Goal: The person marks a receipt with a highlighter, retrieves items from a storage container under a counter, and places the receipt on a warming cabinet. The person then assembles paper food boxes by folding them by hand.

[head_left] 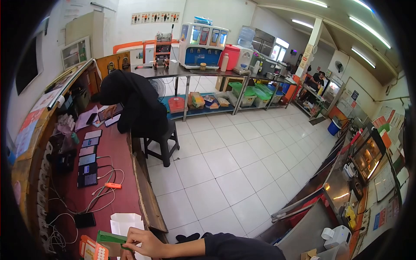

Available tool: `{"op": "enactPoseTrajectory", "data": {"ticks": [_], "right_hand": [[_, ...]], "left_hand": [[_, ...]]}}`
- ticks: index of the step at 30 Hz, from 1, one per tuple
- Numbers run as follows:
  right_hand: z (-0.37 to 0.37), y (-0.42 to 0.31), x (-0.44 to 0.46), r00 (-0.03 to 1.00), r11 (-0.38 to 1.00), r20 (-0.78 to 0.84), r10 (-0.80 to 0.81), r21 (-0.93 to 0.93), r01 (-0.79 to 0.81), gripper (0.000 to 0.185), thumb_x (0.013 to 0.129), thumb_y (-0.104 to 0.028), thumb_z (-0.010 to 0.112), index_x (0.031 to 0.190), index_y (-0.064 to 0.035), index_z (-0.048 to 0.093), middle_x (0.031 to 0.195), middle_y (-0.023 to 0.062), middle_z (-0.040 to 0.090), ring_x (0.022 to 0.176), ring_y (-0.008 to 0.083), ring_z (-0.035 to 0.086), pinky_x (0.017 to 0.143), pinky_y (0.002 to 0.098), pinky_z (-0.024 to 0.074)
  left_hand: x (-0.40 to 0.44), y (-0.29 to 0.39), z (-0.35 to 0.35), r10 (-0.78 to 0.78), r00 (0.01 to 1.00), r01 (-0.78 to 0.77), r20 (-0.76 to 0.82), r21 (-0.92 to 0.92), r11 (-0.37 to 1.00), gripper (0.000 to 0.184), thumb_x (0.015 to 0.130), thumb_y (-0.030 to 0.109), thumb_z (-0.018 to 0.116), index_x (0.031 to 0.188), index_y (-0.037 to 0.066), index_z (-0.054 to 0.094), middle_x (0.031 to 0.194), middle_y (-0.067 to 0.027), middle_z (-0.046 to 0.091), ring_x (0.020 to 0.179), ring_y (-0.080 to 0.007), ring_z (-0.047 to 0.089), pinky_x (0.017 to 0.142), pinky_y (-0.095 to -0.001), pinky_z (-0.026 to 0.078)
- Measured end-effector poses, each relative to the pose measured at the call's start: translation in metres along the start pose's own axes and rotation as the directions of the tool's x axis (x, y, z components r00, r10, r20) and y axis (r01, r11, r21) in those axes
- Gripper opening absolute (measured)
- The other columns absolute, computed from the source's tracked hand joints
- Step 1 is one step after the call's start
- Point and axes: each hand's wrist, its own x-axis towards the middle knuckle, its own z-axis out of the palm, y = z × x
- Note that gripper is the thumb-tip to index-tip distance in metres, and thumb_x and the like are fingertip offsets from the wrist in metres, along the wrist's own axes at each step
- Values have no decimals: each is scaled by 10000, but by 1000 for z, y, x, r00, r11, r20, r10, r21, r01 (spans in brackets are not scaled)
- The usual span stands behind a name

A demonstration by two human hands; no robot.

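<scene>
At the bottom edge, my right hand (145,243) reaches in from a black sleeve, its fingers closed on the edge of a cardboard box (113,248). The box has a green flap and a brown face. A patch of skin just below that hand may belong to my left hand; the frame cuts it off. Orange printed cartons (88,247) lie against the box on the left. Behind it, a white opened paper box (124,223) rests on the red counter (113,201).
Several phones (88,169) line the counter with tangled cables (108,195) and an orange tag (113,185). A person in black (138,99) sits on a stool (164,145). Another person (317,80) is far back. A printer (338,237) stands at right.
</scene>
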Motion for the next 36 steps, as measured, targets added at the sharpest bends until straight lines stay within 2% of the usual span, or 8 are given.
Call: {"op": "enactPoseTrajectory", "data": {"ticks": [12, 17, 23, 26, 30, 32, 34, 36], "right_hand": [[-1, -10, -14, 961, 897, 150, -231, -350, 270, 265, 835, -128, 573, 1066, 2, 573, 1064, 135, 500, 1008, 278, 490, 864, 370, 407], [-14, 10, -4, 865, 624, 257, -432, -607, 492, 457, 774, -216, 630, 1181, -44, 512, 1183, 153, 441, 1136, 315, 423, 947, 437, 334], [-41, 26, 24, 968, 861, 252, -24, -487, 148, 500, 717, -296, 716, 1138, -97, 534, 1037, 69, 545, 885, 276, 578, 698, 323, 465], [-41, 52, 14, 981, 911, 180, 75, -412, 6, 358, 705, -260, 741, 977, -73, 601, 881, 80, 606, 772, 295, 589, 661, 329, 461], [-45, 74, -3, 911, 931, 286, 297, -299, -210, 263, 704, -210, 748, 841, -27, 619, 751, 116, 619, 681, 295, 582, 640, 323, 449], [-31, 60, -16, 910, 976, 364, 197, -164, -146, 276, 687, -218, 760, 825, -31, 613, 734, 128, 617, 660, 272, 587, 627, 333, 452], [-17, 45, -24, 877, 980, 441, 190, -133, -146, 311, 641, -227, 792, 813, -38, 615, 714, 139, 621, 638, 271, 592, 611, 345, 456], [-18, 42, -22, 880, 978, 438, 185, -166, -123, 315, 641, -226, 791, 816, -34, 614, 721, 133, 625, 643, 281, 592, 612, 347, 456]], "left_hand": [[10, -14, 2, -48, 992, -7, -117, -426, 905, 240, 904, 130, 542, 1023, -76, 559, 969, -150, 603, 875, -211, 573, 746, -291, 477], [20, -32, -16, 29, 995, -33, -96, -42, 999, 172, 882, 107, 555, 957, -39, 606, 915, -136, 623, 820, -214, 586, 724, -305, 480], [-8, 6, 3, 174, 626, -723, 760, 482, 495, 175, 805, 141, 621, 920, 10, 629, 819, -189, 589, 770, -350, 567, 654, -382, 478], [3, 11, -6, 393, 527, -817, 754, 320, 480, 235, 768, 163, 668, 943, 19, 610, 822, -148, 596, 741, -297, 574, 637, -378, 473], [20, -34, -59, 863, 461, -617, -207, 624, 479, 378, 720, 356, 748, 788, 13, 604, 741, -66, 575, 684, -212, 566, 604, -321, 453], [70, -44, -95, 877, 398, -895, 268, 323, 307, 436, 722, 417, 734, 742, 3, 595, 729, -73, 572, 668, -212, 566, 592, -315, 454], [21, -18, -66, 619, 733, -610, 282, -132, 781, 562, 727, 535, 687, 670, -13, 576, 678, -94, 571, 595, -210, 556, 539, -311, 452], [12, 17, -40, 792, 567, -811, 226, -18, 585, 517, 773, 489, 660, 666, -9, 566, 604, -98, 551, 516, -208, 521, 482, -307, 425]]}}
